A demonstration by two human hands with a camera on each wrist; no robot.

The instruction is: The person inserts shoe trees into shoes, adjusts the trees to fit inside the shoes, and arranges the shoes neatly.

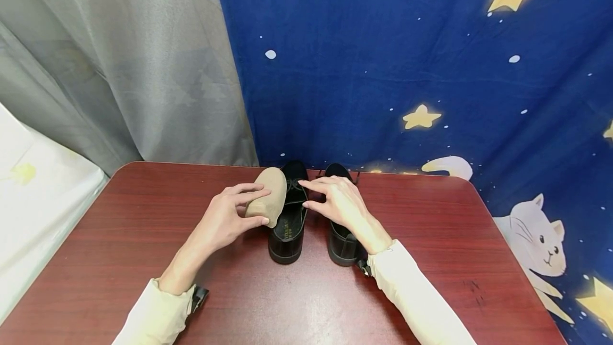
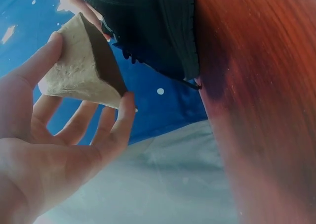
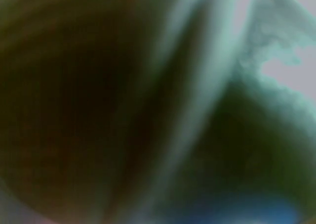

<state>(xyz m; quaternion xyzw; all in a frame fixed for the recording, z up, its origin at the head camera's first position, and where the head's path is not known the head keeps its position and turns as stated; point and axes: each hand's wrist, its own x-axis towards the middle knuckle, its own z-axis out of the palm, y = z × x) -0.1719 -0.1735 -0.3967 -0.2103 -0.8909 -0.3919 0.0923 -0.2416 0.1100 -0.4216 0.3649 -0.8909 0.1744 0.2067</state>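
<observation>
My left hand [image 1: 229, 212] grips a beige molded shoe insert [image 1: 271, 191] by its edges, fingers on one side and thumb on the other. In the left wrist view the insert [image 2: 81, 66] shows a wrinkled, angular end, held in the left hand [image 2: 59, 140]. Just to its right stands a black lace-up shoe [image 1: 286, 233], heel toward me, with gold lettering inside. My right hand [image 1: 341, 199] reaches over a second black shoe [image 1: 342, 249], its extended fingertips at the first shoe's laces and collar. Blur hides everything in the right wrist view.
Both shoes stand on a reddish-brown wooden table [image 1: 191, 292] near its far edge. Behind it hang a grey curtain [image 1: 143, 68] and a blue curtain [image 1: 364, 57] with stars. White cloth [image 1: 38, 196] lies at the left.
</observation>
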